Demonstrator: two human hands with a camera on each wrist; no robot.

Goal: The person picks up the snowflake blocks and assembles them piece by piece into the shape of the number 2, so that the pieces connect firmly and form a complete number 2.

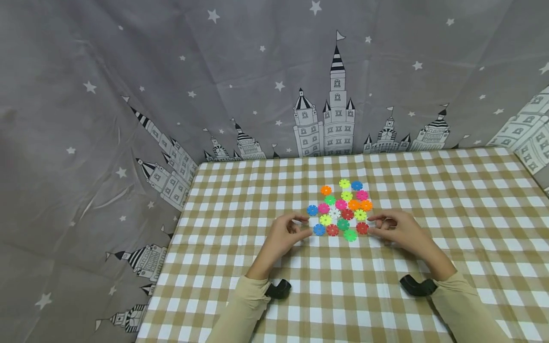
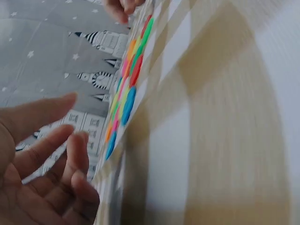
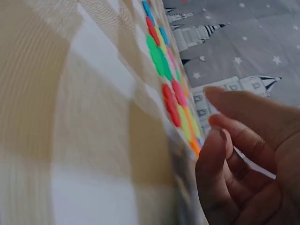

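Several small notched plastic discs in bright colours lie flat in a loose cluster on the checked tablecloth. At its left side, my left hand [image 1: 286,237] hovers by a blue disc [image 1: 316,231], fingers relaxed and bent. Opposite it, my right hand [image 1: 399,231] is close to a red disc [image 1: 360,229], also with loosely bent fingers. Both wrist views show no disc between thumb and fingers of the left hand [image 2: 51,164] or the right hand [image 3: 248,159]. Among the other discs are a white disc [image 1: 332,216] and a light green disc [image 1: 349,237] at the near edge.
A brown-and-white checked tablecloth [image 1: 240,228] covers the table. Grey fabric [image 1: 257,71] printed with castles and stars hangs behind it and along the left. A black curved piece sits at each wrist, one at the left cuff [image 1: 279,289] and one at the right [image 1: 417,286].
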